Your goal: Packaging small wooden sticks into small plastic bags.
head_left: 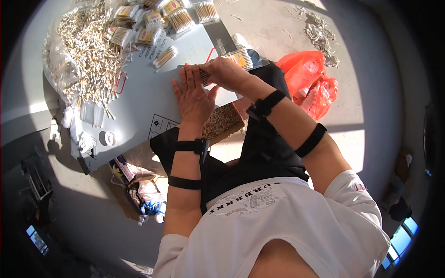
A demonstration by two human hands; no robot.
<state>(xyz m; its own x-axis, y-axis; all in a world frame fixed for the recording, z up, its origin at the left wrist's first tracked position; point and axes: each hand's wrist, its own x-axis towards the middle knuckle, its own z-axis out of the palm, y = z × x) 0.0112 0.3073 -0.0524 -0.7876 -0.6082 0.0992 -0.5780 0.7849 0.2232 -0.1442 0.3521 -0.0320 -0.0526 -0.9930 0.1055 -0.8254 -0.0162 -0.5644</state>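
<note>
One swab bundle [204, 76] lies between left hand [193, 103] and right hand [226, 73].

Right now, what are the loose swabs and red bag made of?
The loose swabs seem to have matte wooden sticks, thin and tan; their white tips are probably cotton. The red bag looks like thin, glossy plastic, with shiny creases.

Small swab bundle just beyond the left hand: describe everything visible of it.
The swab bundle is a small stack of thin tan sticks, wooden-looking, with white tips. They lie flat, roughly parallel, slanting up to the right in the view. It rests on the grey tabletop between the filled packs and the left hand, touched by neither. Whether clear film wraps it, I cannot tell.
</note>
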